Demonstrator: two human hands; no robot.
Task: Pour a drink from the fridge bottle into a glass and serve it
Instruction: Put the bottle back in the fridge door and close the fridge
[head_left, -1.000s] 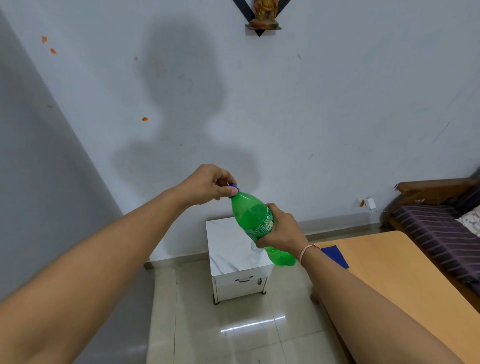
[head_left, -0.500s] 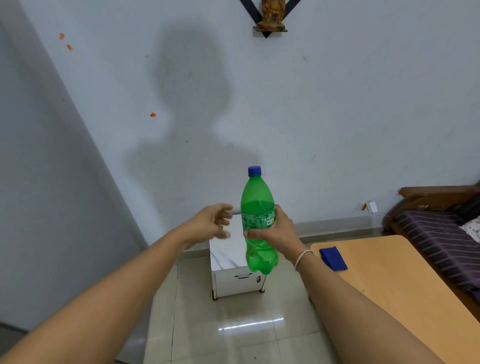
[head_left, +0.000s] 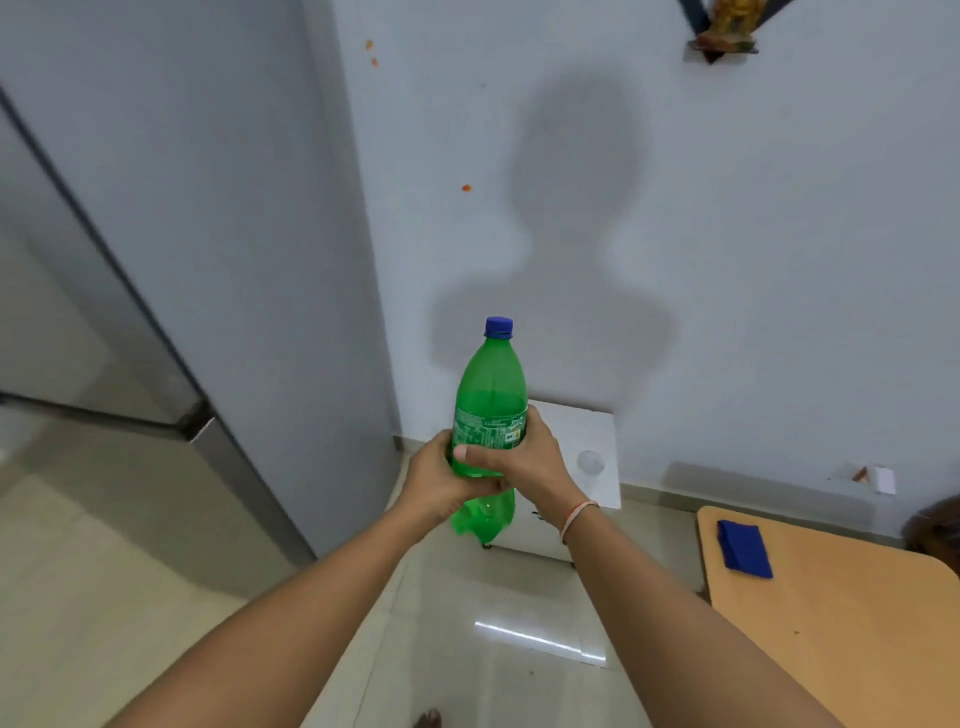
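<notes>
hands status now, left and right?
Left hand: closed on the green bottle, low on its body.
Right hand: closed on the same bottle, at the label.

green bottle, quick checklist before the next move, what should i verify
1. Blue cap on the green bottle: ok, seated on the neck.
2. Bottle upright: ok.
3. Grip: ok, left hand and right hand both wrap the lower body.
4. Liquid left: ok, level shows near the label.
5. Glass on the white side table: ok, standing apart from the bottle.
6. Glass filled: cannot tell.
</notes>
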